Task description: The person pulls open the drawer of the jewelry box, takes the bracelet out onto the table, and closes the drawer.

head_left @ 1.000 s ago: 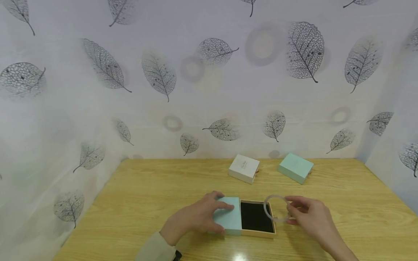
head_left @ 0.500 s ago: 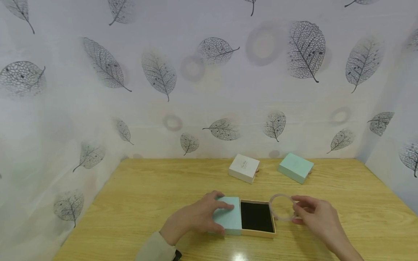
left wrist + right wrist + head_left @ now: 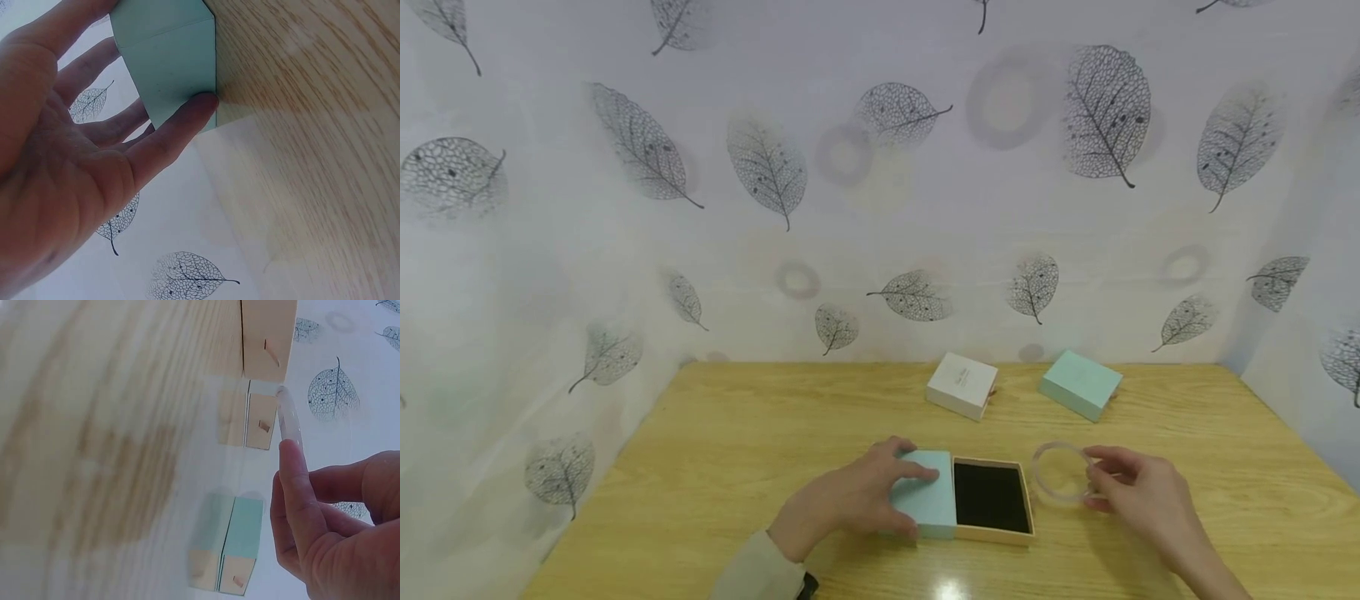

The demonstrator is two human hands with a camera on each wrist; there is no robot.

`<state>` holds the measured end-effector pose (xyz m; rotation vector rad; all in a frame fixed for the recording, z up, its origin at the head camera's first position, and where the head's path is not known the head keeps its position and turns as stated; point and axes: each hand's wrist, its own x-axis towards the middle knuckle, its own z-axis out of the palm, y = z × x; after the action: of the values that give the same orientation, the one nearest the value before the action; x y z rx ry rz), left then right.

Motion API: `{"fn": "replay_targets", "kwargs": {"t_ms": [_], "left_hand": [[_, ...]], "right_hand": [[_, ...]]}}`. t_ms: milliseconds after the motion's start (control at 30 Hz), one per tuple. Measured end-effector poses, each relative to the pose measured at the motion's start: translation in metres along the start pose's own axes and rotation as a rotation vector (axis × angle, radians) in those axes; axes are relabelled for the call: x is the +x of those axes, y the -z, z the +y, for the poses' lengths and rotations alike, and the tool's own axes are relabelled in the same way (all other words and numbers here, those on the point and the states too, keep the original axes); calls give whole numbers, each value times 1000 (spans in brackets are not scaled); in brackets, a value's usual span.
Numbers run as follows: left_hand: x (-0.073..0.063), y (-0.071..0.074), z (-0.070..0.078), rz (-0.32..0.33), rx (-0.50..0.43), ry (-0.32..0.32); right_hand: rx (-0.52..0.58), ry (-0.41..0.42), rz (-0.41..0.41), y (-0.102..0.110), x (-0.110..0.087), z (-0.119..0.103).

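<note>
A light blue drawer box [image 3: 934,508] lies on the table, its drawer [image 3: 992,535] pulled out to the right and showing a black lining. My left hand [image 3: 861,496] grips the box's outer sleeve, thumb at the near side and fingers over the top and far side. The left wrist view shows the fingers against the sleeve's end [image 3: 169,75]. Just right of the drawer, my right hand [image 3: 1146,496] pinches a pale translucent bangle [image 3: 1037,475] by its right edge, above the table. In the right wrist view the bangle [image 3: 289,419] appears edge-on beyond the fingertips.
Farther back on the wooden table [image 3: 775,408] stand a closed white box [image 3: 961,385] and a closed mint green box [image 3: 1081,384], each with a small pull tab. Behind them rises a leaf-patterned cloth backdrop [image 3: 917,217].
My right hand has moved right with the bangle, from over the open drawer to beside it. The left hand and the box have stayed in place.
</note>
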<state>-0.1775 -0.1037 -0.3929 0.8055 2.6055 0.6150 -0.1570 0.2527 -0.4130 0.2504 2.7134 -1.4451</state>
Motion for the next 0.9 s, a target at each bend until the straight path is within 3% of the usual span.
{"fn": "replay_targets", "kwargs": {"t_ms": [533,900], "left_hand": [[1,1,1,5,25,-7],[1,1,1,-2,15,6]], "right_hand": [[-97,24,-32,28,28,17],[-170,11,-66,39,36,26]]}}
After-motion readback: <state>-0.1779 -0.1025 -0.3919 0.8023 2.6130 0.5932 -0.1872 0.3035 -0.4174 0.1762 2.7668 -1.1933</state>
